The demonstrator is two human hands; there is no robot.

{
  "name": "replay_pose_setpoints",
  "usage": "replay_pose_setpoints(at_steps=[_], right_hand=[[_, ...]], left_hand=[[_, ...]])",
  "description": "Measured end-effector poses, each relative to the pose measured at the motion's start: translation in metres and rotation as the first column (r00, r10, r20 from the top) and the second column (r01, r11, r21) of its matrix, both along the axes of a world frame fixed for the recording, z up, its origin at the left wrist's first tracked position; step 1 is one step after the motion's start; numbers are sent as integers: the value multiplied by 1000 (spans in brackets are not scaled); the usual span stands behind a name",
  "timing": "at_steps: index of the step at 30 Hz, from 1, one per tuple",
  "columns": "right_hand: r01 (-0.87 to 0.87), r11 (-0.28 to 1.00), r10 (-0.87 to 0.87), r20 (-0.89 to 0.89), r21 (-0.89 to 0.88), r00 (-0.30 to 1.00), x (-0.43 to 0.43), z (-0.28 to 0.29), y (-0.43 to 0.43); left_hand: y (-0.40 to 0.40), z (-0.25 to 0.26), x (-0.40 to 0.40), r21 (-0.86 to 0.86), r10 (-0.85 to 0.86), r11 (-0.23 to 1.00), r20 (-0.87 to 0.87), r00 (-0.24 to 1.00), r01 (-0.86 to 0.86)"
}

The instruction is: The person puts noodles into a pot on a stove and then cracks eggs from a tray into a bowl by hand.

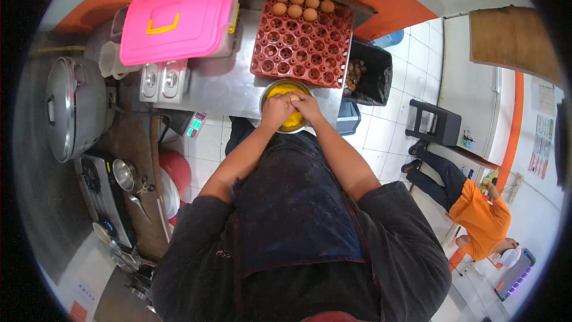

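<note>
Both my hands meet over a round metal bowl (290, 130) of yellow beaten-looking egg at the steel table's front edge. Between my left hand (277, 109) and my right hand (306, 106) is a brown egg (294, 98), gripped by the fingers of both; whether its shell is cracked cannot be told. Just beyond the bowl lies a red plastic egg tray (295, 44), with several brown eggs (294, 11) in its far rows and bare cups nearer me.
A pink-lidded plastic box (192, 9) and lidded steel containers (171, 81) stand at the left. Right of the table is a black-lined bin (380, 76) holding shells. Farther left are a large pot (85, 107) and a gas stove (100, 188). A person in orange (478, 219) stands far right.
</note>
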State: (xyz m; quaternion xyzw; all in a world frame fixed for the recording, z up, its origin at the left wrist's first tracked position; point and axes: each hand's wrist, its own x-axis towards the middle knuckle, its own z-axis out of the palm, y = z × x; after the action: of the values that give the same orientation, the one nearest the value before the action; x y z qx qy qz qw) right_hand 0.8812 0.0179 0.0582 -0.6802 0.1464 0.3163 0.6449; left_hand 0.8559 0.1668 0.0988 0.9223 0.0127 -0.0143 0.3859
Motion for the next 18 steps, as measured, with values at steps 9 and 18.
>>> replay_pose_setpoints(at_steps=[9, 18], right_hand=[[183, 964, -142, -212, 190, 967, -1, 2, -6], [388, 907, -284, -442, 165, 851, 5, 31, -3]], left_hand=[[2, 12, -1, -112, 44, 992, -109, 993, -56], [8, -35, -10, -230, 276, 876, -484, 831, -425]])
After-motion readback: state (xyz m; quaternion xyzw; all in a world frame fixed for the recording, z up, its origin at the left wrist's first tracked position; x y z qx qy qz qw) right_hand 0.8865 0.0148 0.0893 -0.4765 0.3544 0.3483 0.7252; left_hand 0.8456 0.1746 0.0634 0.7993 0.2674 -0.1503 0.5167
